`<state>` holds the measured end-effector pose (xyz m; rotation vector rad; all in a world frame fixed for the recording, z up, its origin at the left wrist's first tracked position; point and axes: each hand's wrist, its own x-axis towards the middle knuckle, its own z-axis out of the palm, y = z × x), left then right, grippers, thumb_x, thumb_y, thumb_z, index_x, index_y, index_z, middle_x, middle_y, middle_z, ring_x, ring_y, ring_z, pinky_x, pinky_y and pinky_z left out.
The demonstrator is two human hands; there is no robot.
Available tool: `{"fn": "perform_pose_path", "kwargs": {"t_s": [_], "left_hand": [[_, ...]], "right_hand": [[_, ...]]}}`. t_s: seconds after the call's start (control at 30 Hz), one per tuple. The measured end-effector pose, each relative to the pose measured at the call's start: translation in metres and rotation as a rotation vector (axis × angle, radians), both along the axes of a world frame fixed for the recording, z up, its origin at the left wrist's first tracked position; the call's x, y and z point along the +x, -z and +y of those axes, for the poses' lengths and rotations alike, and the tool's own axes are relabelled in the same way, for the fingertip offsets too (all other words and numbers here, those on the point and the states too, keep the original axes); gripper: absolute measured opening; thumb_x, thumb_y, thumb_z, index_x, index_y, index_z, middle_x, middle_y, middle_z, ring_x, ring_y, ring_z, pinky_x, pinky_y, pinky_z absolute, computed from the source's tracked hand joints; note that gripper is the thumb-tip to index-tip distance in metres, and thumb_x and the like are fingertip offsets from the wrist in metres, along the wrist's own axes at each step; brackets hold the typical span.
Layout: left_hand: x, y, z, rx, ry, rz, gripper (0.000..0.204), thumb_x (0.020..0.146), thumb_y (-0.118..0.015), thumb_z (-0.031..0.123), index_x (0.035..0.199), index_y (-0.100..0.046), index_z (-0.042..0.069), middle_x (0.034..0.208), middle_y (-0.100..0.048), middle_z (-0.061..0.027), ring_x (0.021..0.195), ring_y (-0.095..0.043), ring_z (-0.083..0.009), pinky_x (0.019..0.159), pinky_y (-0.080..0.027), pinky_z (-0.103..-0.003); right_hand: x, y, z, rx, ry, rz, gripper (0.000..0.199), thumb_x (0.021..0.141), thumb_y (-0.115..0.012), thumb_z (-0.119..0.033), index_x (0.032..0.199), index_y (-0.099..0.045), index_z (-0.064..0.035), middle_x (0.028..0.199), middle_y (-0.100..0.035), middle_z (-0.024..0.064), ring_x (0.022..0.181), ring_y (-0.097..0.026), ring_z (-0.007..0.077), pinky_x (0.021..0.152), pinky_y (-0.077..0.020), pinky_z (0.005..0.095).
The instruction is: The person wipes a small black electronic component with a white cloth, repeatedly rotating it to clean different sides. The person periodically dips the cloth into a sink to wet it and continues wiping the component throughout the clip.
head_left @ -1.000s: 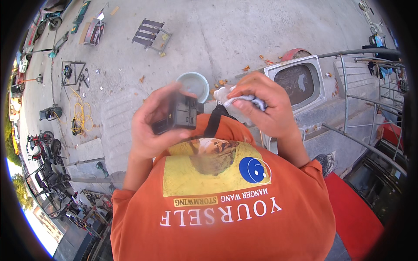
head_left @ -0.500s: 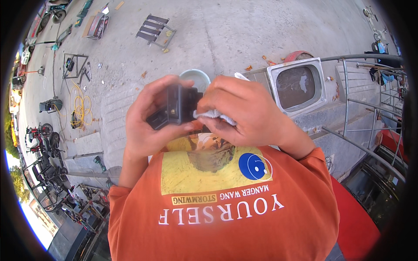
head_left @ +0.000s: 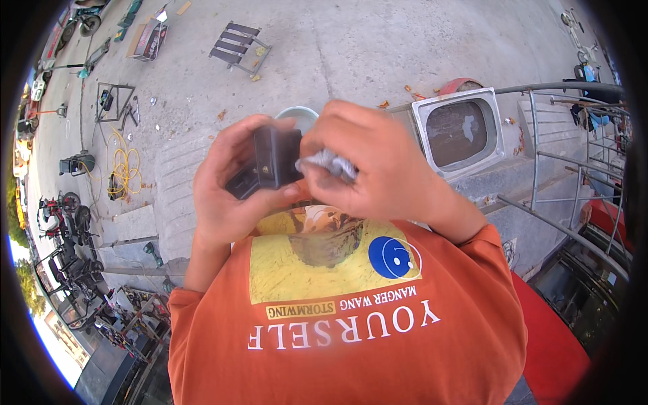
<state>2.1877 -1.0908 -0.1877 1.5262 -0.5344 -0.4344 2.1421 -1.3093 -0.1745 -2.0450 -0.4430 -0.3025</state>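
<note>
My left hand (head_left: 226, 182) grips a small dark boxy part (head_left: 270, 162) in front of my chest. Pressed against the part's right side is a crumpled grey cloth (head_left: 329, 164), bunched in the fingers of my right hand (head_left: 371, 165). Both hands are close together over my orange shirt (head_left: 344, 317), and the right hand's fingers hide most of the cloth. Just beyond the hands, a pale round bowl (head_left: 297, 116) sits on the concrete ground, half hidden by them.
An old grey television set (head_left: 459, 131) lies screen-up at the right. A metal railing (head_left: 560, 162) and steps run along the right, with a red mat (head_left: 550, 337) below. A small slatted stool (head_left: 239, 40), yellow cable (head_left: 121, 169) and parked bikes (head_left: 64, 223) are at the left.
My hands have come closer to the camera and together. The right hand with the cloth moved left onto the dark part, which was apart from it a second ago.
</note>
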Motion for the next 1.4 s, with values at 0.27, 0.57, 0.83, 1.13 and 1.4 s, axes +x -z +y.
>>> {"fn": "perform_pose_path", "kwargs": {"t_s": [0.27,0.57,0.83,1.13,1.4], "left_hand": [[-0.004,-0.004,-0.001,0.069,-0.028,-0.015,0.080,0.069,-0.085,-0.007,0.139,-0.046,-0.004,0.134,-0.062,-0.0222,0.122,-0.061,-0.0240,0.102,-0.051,-0.037],[-0.004,-0.001,0.000,-0.066,-0.011,0.245,0.081,0.071,-0.081,-0.006,0.142,-0.042,-0.005,0.137,-0.059,-0.0247,0.123,-0.061,-0.0279,0.104,-0.049,-0.038],[-0.005,0.000,-0.002,-0.151,-0.024,0.322,0.083,0.073,-0.077,-0.008,0.146,-0.039,-0.007,0.137,-0.059,-0.0253,0.125,-0.061,-0.0301,0.105,-0.050,-0.039],[-0.006,0.005,0.000,-0.090,0.013,0.148,0.083,0.072,-0.079,-0.011,0.146,-0.041,-0.005,0.137,-0.059,-0.0227,0.124,-0.060,-0.0258,0.104,-0.051,-0.039],[-0.006,0.010,-0.001,-0.089,0.021,-0.028,0.073,0.074,-0.081,-0.009,0.137,-0.046,-0.003,0.138,-0.058,-0.0181,0.120,-0.062,-0.0222,0.100,-0.052,-0.036]], "right_hand": [[0.011,0.002,-0.001,-0.014,0.108,-0.026,0.017,0.074,-0.077,-0.006,0.087,-0.066,-0.0068,0.079,-0.060,0.0086,0.066,-0.061,0.0246,0.056,-0.0467,0.0334],[0.019,-0.001,-0.008,0.000,0.156,-0.054,0.013,0.075,-0.077,-0.005,0.085,-0.067,-0.0044,0.078,-0.064,0.0071,0.064,-0.063,0.0206,0.056,-0.0467,0.0302],[0.012,-0.003,-0.012,0.109,0.100,-0.053,0.012,0.078,-0.078,-0.004,0.086,-0.069,-0.0014,0.078,-0.066,0.0083,0.064,-0.063,0.0171,0.056,-0.0468,0.0283],[0.009,0.000,-0.008,0.045,0.077,-0.022,0.016,0.075,-0.079,-0.003,0.086,-0.067,-0.0027,0.080,-0.065,0.0090,0.065,-0.063,0.0201,0.057,-0.0484,0.0303],[0.009,-0.001,-0.001,0.001,0.119,0.024,0.015,0.076,-0.076,-0.003,0.087,-0.065,-0.0037,0.082,-0.063,0.0095,0.068,-0.063,0.0234,0.057,-0.0473,0.0324]]}}
